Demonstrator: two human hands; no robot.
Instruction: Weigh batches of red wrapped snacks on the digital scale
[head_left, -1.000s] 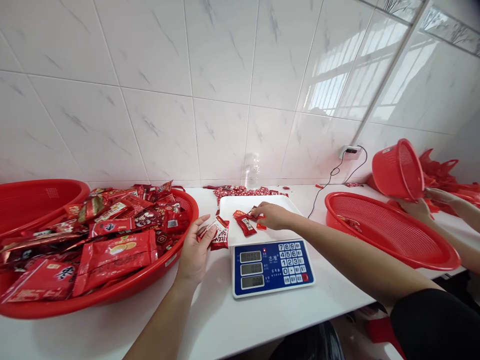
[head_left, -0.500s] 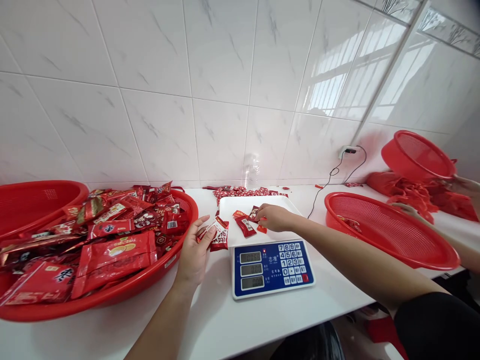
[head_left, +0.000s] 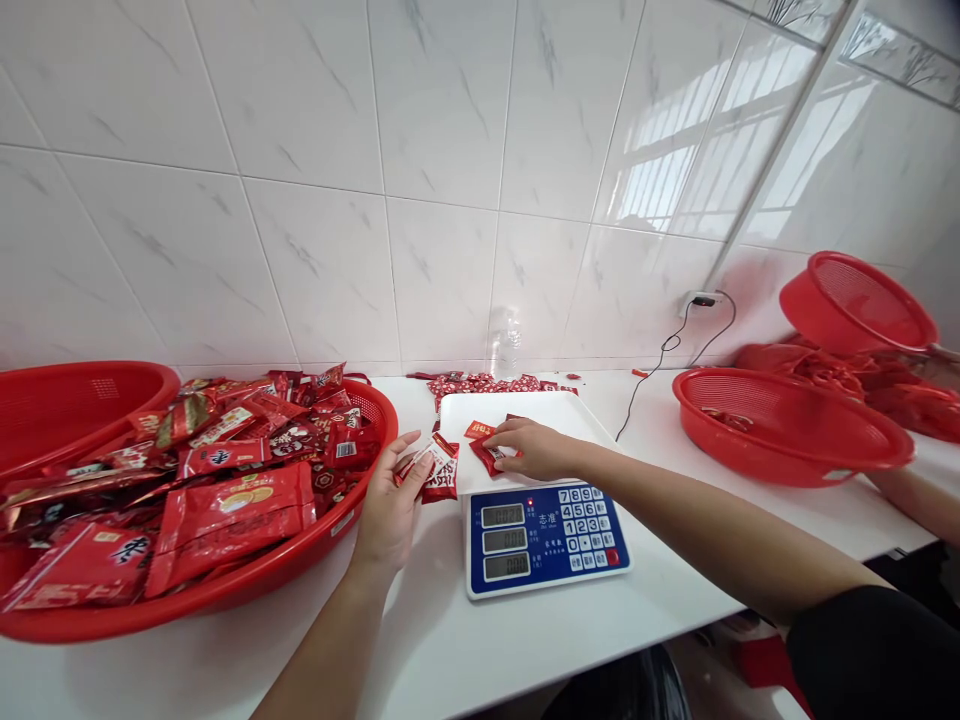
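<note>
In the centre of the frame, a flat white rectangular weighing tray (head_left: 559,405) tops a white electronic scale with a blue panel (head_left: 551,525), which bears three grey displays on its left and a keypad on its right. Left of centre, the person's left hand (head_left: 391,490) grips glossy red-and-white plastic packets (head_left: 441,480) between thumb and fingers, at the tray's left edge. The right hand (head_left: 534,450) reaches across from the lower right, its bent fingers touching a small red plastic packet (head_left: 484,457) on the tray; whether they are closed on it cannot be told. A small orange-red packet (head_left: 478,430) lies just behind.

At the left of the frame, a round red plastic basket (head_left: 352,518) is heaped with mostly red wrapped packets (head_left: 236,500). Behind the tray, a clear plastic container (head_left: 505,345) stands near the white tiled wall (head_left: 442,270). At right, an oval red plastic basket (head_left: 795,455) holds a few packets (head_left: 727,418); beyond it, a second red perforated basket (head_left: 855,305) is tilted.
</note>
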